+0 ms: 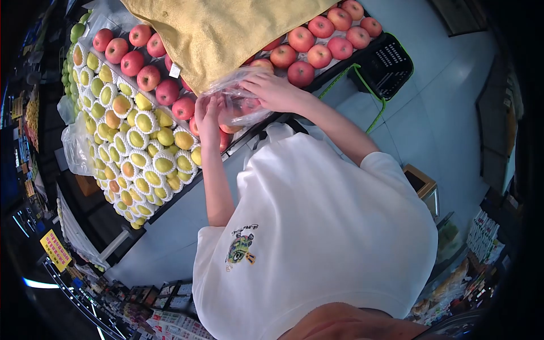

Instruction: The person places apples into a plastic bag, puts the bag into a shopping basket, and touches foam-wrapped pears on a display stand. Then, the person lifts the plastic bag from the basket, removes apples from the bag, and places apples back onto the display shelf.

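- And here's the clear bag (242, 109), right between both hands, over the near edge of the worktop; red shows through the plastic, though whether those apples (301, 39) sit in it or under it, I can't tell!
- Left hand (210, 109): grip bunched, pinching the bag at its nine o'clock side.
- Right hand (271, 90): fingers fanned over the bag at two o'clock; can't tell if that grip pinches.
- Black basket (392, 65) with a green handle (383, 102), out between two and three o'clock; contents unclear.
- Yellow towel (221, 37) at twelve, draped right across the apples, hiding the middle ones!
- White-netted yellow fruit (136, 139), heaped at eight.
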### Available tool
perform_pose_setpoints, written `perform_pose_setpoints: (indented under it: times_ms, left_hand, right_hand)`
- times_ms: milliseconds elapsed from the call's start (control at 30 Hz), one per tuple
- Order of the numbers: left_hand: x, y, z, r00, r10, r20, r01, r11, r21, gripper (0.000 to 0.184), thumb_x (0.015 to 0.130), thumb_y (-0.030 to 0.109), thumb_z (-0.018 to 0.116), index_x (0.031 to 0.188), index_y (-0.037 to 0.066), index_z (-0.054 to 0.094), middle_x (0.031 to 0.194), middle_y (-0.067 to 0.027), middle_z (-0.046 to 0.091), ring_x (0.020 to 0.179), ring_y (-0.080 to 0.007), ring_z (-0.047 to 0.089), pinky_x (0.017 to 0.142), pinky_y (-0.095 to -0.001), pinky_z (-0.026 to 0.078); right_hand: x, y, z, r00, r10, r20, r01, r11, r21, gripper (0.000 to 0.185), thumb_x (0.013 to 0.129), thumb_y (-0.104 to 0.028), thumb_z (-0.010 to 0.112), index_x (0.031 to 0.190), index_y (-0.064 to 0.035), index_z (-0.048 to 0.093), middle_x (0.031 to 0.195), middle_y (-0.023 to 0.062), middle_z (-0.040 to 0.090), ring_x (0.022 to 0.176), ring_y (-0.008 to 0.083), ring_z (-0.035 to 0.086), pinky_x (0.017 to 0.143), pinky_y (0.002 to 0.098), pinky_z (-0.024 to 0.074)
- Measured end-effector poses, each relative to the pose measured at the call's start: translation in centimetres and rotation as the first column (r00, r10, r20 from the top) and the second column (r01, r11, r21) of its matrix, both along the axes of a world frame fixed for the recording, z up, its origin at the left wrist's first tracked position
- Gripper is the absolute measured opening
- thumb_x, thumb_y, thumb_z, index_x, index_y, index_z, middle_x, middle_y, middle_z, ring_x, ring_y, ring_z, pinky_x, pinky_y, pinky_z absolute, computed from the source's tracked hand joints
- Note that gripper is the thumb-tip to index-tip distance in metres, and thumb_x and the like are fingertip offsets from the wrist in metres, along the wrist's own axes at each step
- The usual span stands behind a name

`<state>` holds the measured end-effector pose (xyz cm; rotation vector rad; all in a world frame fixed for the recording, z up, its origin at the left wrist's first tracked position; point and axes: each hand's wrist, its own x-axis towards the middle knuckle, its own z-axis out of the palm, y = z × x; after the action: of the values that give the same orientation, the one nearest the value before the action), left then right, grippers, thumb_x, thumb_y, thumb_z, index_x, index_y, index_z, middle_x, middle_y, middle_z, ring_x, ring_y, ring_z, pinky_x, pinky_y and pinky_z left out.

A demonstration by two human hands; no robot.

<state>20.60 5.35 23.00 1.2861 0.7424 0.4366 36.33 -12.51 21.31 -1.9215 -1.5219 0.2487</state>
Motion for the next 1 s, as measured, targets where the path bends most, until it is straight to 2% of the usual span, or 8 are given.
perform_pose_setpoints:
  times_ms: [133,200,267,367,467,600,867,1000]
  left_hand:
    - [-0.2,-0.2,-0.6,0.991,0.114,0.074,-0.104,0.987,-0.123,0.023,0.101,0.008,0.062,0.122,-0.004,0.060,0.113,-0.0124,0.070,0.096,-0.0154,0.068,0.087,-0.0268,0.054]
    - [-0.7,-0.5,-0.4,0.976,0.177,0.125,-0.179,0.984,0.007,0.016,0.101,0.006,0.062,0.114,-0.003,0.063,0.104,-0.0102,0.071,0.087,-0.0135,0.065,0.080,-0.0260,0.053]
    - [-0.6,-1.4,0.5,0.971,0.205,0.125,-0.216,0.973,0.077,0.013,0.101,0.006,0.062,0.111,-0.003,0.065,0.097,-0.0080,0.069,0.082,-0.0122,0.063,0.076,-0.0256,0.052]
    - [-0.9,-2.2,1.3,0.981,0.149,0.124,-0.167,0.975,0.147,0.013,0.101,0.004,0.062,0.111,-0.003,0.065,0.098,-0.0093,0.070,0.088,-0.0163,0.068,0.080,-0.0284,0.056]
    - [-0.2,-3.4,2.4,0.991,0.099,0.091,-0.118,0.964,0.239,0.014,0.101,0.006,0.063,0.112,-0.002,0.065,0.096,-0.0074,0.070,0.086,-0.0130,0.066,0.078,-0.0274,0.055]
    - [0.5,-5.0,2.6,0.993,0.079,0.088,-0.101,0.955,0.278,0.013,0.102,0.007,0.063,0.113,0.000,0.065,0.095,-0.0029,0.067,0.083,-0.0091,0.062,0.077,-0.0237,0.051]
    - [0.8,-8.0,1.2,0.997,0.068,0.048,-0.078,0.964,0.254,0.015,0.102,0.008,0.064,0.113,-0.001,0.065,0.095,-0.0034,0.069,0.086,-0.0100,0.065,0.080,-0.0236,0.052]
    - [0.9,-8.8,1.1,0.999,0.046,-0.018,-0.037,0.939,0.343,0.015,0.101,0.009,0.065,0.112,-0.001,0.066,0.095,-0.0048,0.069,0.085,-0.0118,0.066,0.080,-0.0260,0.053]
  right_hand:
    - [2.0,-3.8,0.3,0.983,0.114,-0.145,-0.060,0.941,0.332,0.050,0.085,0.001,0.067,0.134,-0.0050,0.059,0.135,0.0145,0.059,0.128,0.0331,0.056,0.107,0.0452,0.0463]
    - [3.9,-7.1,0.5,0.933,-0.257,-0.250,0.331,0.888,0.321,0.045,0.087,0.000,0.065,0.130,-0.0060,0.060,0.128,0.0142,0.062,0.123,0.0330,0.058,0.104,0.0424,0.0482]
    - [6.8,-9.7,0.9,0.877,-0.469,-0.106,0.481,0.844,0.236,0.049,0.086,-0.003,0.069,0.134,-0.0068,0.058,0.134,0.0125,0.059,0.130,0.0343,0.053,0.109,0.0454,0.0435]
    - [9.4,-12.5,-0.2,0.858,-0.500,0.119,0.496,0.866,0.060,0.058,0.083,-0.009,0.077,0.138,-0.0104,0.056,0.141,0.0109,0.054,0.138,0.0351,0.045,0.116,0.0500,0.0351]
    - [11.4,-14.3,-1.6,0.913,-0.376,0.160,0.396,0.911,-0.113,0.068,0.079,-0.017,0.082,0.141,-0.0145,0.054,0.146,0.0106,0.050,0.144,0.0350,0.037,0.121,0.0512,0.0271]
    - [12.0,-14.2,-0.7,0.922,-0.341,0.181,0.372,0.912,-0.176,0.068,0.076,-0.019,0.085,0.138,-0.0182,0.056,0.138,0.0063,0.056,0.141,0.0289,0.044,0.122,0.0556,0.0220]
    - [13.2,-14.6,-1.1,0.939,-0.315,0.139,0.335,0.928,-0.165,0.067,0.073,-0.020,0.086,0.134,-0.0200,0.059,0.132,0.0029,0.060,0.137,0.0243,0.048,0.120,0.0608,0.0199]
    - [14.1,-16.3,-0.7,0.926,-0.376,0.016,0.376,0.926,0.020,0.058,0.078,-0.018,0.083,0.132,-0.0137,0.062,0.133,0.0085,0.060,0.134,0.0286,0.051,0.116,0.0484,0.0334]
